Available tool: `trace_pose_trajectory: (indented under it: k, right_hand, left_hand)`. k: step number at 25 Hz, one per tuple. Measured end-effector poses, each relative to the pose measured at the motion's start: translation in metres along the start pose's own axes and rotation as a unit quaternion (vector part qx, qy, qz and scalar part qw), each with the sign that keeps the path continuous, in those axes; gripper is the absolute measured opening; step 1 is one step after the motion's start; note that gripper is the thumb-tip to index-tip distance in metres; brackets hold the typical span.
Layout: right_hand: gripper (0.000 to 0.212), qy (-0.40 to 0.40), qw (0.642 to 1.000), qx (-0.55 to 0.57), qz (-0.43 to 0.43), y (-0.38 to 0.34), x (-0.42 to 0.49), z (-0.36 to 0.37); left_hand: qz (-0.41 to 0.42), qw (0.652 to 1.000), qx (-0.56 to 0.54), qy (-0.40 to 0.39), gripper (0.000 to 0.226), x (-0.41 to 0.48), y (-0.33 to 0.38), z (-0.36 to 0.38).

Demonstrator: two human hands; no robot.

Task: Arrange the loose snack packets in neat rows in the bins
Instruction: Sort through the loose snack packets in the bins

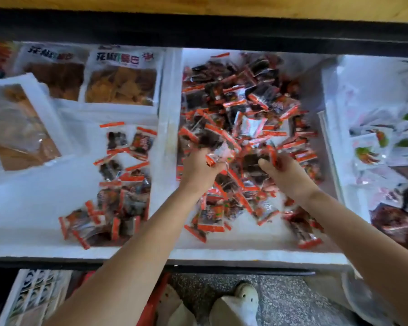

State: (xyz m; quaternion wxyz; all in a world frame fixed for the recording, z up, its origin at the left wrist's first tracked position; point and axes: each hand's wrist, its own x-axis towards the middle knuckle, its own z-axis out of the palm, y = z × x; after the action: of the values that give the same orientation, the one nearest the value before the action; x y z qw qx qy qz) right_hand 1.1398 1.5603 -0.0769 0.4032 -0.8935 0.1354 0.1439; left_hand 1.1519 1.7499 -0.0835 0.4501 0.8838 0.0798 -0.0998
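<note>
A jumbled heap of small snack packets [245,107], dark with orange-red sealed ends, fills the middle white bin [233,241]. My left hand [199,169] grips a bunch of these packets just above the heap. My right hand [285,171] reaches into the heap beside it, its fingers curled round a few packets. More of the same packets [123,184] lie in a rough column along the right side of the left bin [21,208].
Large white bags of brown dried snacks [120,81] fill the back and left of the left bin. A right bin [372,95] holds pale packets with green and red prints. A white divider [167,142] separates left and middle bins. Below, the floor, my shoe and a crate show.
</note>
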Motion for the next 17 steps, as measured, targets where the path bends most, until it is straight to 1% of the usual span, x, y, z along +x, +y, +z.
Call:
trace_pose_trajectory:
  k: [1, 3, 4, 6, 7, 8, 9, 10, 11, 12, 13, 15, 17]
  right_hand:
    - [0.012, -0.041, 0.999, -0.023, -0.015, 0.008, -0.006, -0.003]
    - [0.009, -0.114, 0.988, -0.098, -0.035, 0.025, -0.02, -0.006]
    - [0.014, -0.134, 0.983, -0.116, -0.036, 0.034, -0.028, -0.005]
    - [0.033, -0.154, 0.982, -0.108, -0.01, 0.048, -0.04, 0.0]
    - [0.043, -0.15, 0.982, -0.118, -0.003, 0.055, -0.046, 0.004]
    - [0.049, -0.127, 0.978, -0.167, -0.018, 0.059, -0.051, 0.009]
    - [0.052, -0.078, 0.964, -0.248, -0.06, 0.061, -0.056, 0.013]
    - [0.052, -0.017, 0.938, -0.325, -0.117, 0.061, -0.06, 0.018]
    - [0.049, 0.042, 0.917, -0.36, -0.168, 0.058, -0.063, 0.022]
    - [0.044, 0.085, 0.907, -0.354, -0.21, 0.053, -0.066, 0.027]
    - [0.038, 0.103, 0.907, -0.325, -0.25, 0.044, -0.068, 0.033]
    - [0.027, 0.092, 0.903, -0.269, -0.323, 0.022, -0.075, 0.05]
    - [0.023, 0.067, 0.899, -0.224, -0.37, -0.005, -0.081, 0.069]
  left_hand:
    - [0.0, 0.999, 0.023, -0.034, 0.038, -0.004, 0.001, 0.009]
    - [0.001, 0.994, 0.062, -0.093, 0.048, -0.012, -0.003, 0.02]
    - [0.001, 0.99, 0.076, -0.118, 0.05, -0.016, -0.006, 0.024]
    - [0.006, 0.983, 0.109, -0.148, 0.048, -0.029, -0.01, 0.027]
    - [0.016, 0.981, 0.13, -0.146, 0.045, -0.036, -0.011, 0.028]
    - [0.032, 0.978, 0.154, -0.135, 0.042, -0.041, -0.012, 0.027]
    - [0.052, 0.975, 0.18, -0.123, 0.038, -0.046, -0.012, 0.026]
    - [0.077, 0.97, 0.203, -0.111, 0.035, -0.051, -0.014, 0.024]
    - [0.103, 0.964, 0.225, -0.099, 0.033, -0.055, -0.016, 0.02]
    - [0.13, 0.957, 0.243, -0.087, 0.031, -0.06, -0.019, 0.015]
    - [0.158, 0.952, 0.25, -0.074, 0.028, -0.065, -0.023, 0.008]
    - [0.207, 0.949, 0.238, -0.021, 0.022, -0.076, -0.037, -0.015]
    - [0.218, 0.946, 0.234, 0.042, 0.022, -0.086, -0.06, -0.048]
